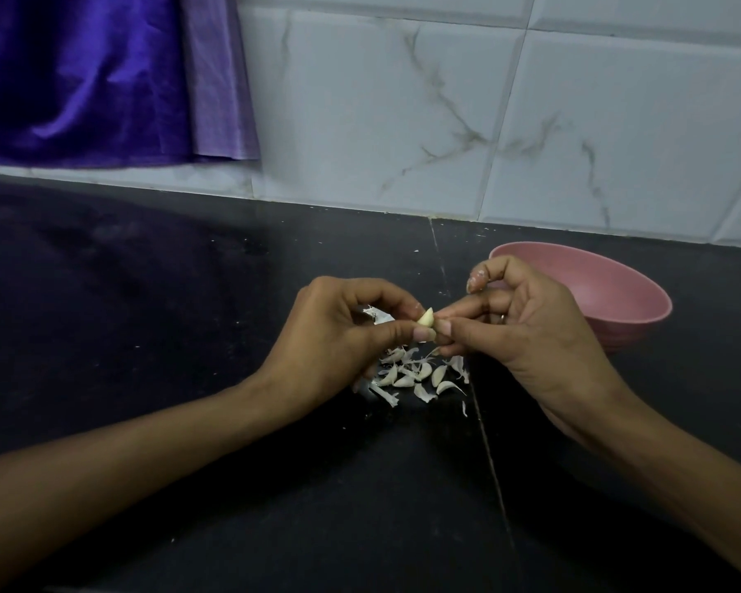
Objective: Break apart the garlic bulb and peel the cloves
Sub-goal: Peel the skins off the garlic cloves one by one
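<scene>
**Clove pinched between both hands**

A garlic clove (425, 318) is pinched by left hand (339, 336) and right hand (527, 331) fingertips above the counter (146, 336). Loose cloves and skins (416, 376) are scattered at 6 o'clock below; pink bowl (608, 293) at 3 o'clock.

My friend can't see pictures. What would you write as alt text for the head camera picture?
Two hands hold one pale garlic clove above a black counter, the left hand and right hand both pinching it. Below them lies a small pile of cloves and papery skins. A pink bowl sits to the right, by a white tiled wall.
</scene>
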Motion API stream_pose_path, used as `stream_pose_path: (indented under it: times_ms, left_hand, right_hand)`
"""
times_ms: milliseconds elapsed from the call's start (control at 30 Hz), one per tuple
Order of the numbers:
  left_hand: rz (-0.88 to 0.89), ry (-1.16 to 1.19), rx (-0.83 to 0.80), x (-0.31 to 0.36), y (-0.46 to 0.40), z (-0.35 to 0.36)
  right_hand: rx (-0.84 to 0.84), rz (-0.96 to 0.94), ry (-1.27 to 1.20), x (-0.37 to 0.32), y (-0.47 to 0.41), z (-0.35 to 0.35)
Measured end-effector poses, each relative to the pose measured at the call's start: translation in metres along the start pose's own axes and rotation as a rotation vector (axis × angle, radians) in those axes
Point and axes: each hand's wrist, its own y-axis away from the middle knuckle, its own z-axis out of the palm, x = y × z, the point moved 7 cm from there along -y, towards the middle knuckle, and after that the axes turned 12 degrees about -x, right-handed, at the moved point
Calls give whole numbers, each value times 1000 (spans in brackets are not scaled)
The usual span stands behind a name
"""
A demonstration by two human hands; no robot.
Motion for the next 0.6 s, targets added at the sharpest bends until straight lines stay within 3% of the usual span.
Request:
stream_pose_path:
  times_ms: [233, 600]
  left_hand:
    - [-173, 373, -125, -13, -2, 12]
    - [-198, 450, -119, -17, -2, 13]
  right_hand:
    - [68, -25, 11, -2, 0, -9]
    - [42, -16, 96, -4, 1, -7]
